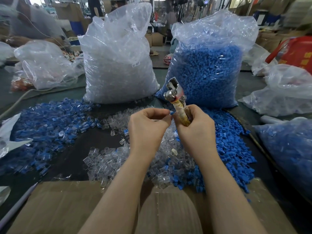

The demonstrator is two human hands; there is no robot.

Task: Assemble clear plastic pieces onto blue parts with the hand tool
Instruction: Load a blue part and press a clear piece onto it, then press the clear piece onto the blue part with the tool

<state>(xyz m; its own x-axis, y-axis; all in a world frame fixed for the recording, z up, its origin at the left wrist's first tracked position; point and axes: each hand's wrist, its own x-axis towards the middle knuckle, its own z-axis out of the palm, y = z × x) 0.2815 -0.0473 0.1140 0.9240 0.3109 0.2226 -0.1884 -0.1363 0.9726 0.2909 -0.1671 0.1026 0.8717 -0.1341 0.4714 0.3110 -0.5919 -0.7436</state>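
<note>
I see two bare forearms, no sleeves, gloves, rings or watch, left hand [147, 127] and right hand [196, 130] uncovered.

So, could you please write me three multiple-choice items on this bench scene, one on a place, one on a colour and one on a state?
1. Where does the bag of blue parts stand relative to the bag of clear pieces?
A) to its right B) to its left C) on top of it

2. What colour is the small part at the left hand's fingertips?
A) red B) blue C) green

3. What is the right hand doing?
A) resting flat B) gripping the hand tool C) lifting a bag

Answers: 1 A, blue fills the right bag; 2 B, blue shows at the fingertips; 3 B, fingers wrap the handle.
</note>
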